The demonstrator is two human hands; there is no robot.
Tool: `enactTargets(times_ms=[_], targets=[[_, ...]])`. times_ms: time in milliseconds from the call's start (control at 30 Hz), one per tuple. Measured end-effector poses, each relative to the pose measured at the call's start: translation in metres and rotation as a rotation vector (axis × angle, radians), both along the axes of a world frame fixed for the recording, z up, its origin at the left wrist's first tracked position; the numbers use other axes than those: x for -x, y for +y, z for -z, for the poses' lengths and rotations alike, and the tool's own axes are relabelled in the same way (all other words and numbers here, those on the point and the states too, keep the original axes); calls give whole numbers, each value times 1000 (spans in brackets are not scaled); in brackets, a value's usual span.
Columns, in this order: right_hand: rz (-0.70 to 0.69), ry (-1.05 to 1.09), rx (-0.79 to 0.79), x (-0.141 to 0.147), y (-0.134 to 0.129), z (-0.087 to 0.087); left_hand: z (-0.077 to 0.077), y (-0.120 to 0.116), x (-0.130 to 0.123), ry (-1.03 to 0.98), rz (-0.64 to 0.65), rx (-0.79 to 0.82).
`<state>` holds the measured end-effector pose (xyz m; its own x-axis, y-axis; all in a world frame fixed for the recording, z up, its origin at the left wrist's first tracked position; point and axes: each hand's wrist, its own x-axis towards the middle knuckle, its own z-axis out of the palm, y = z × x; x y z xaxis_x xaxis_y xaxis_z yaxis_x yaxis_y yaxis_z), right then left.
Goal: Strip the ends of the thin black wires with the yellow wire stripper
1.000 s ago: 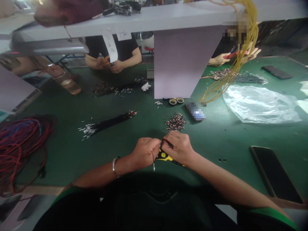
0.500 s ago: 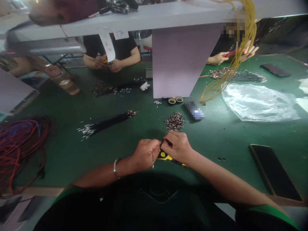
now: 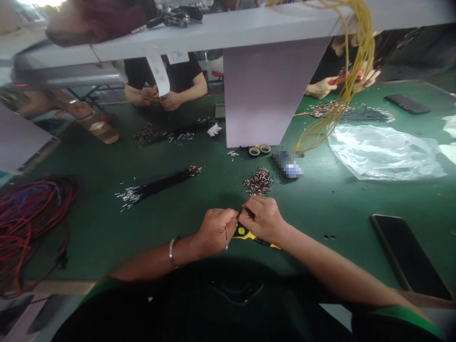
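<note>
The left hand point(image 3: 213, 230) is pinching a thin wire point(image 3: 226, 233) — fingers closed — beside the yellow-and-black tool point(image 3: 251, 235). The right hand point(image 3: 264, 219) is curling over it, its grip too hidden to tell. Such close work is demanding steadiness.

looks across a green tabletop point(image 3: 171, 190) beneath a long white shelf point(image 3: 249, 29). drops from shelf to tabletop in a pale, flat panel point(image 3: 263, 90). glares brightly at top left.

yellow-black tool point(image 3: 242, 231): partly hidden | red cables point(image 3: 32, 223): cut off left | dark-blue object point(image 3: 287, 165): pixelated
</note>
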<state>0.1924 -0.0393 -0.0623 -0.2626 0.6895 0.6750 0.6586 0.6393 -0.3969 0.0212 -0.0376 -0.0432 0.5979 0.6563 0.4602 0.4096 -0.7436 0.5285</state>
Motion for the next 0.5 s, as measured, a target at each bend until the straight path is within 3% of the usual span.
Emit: enactTargets(times_ms=[500], targets=[[23,-33,-46,-2,2,2,-1,-1,-1,2,-7,14]])
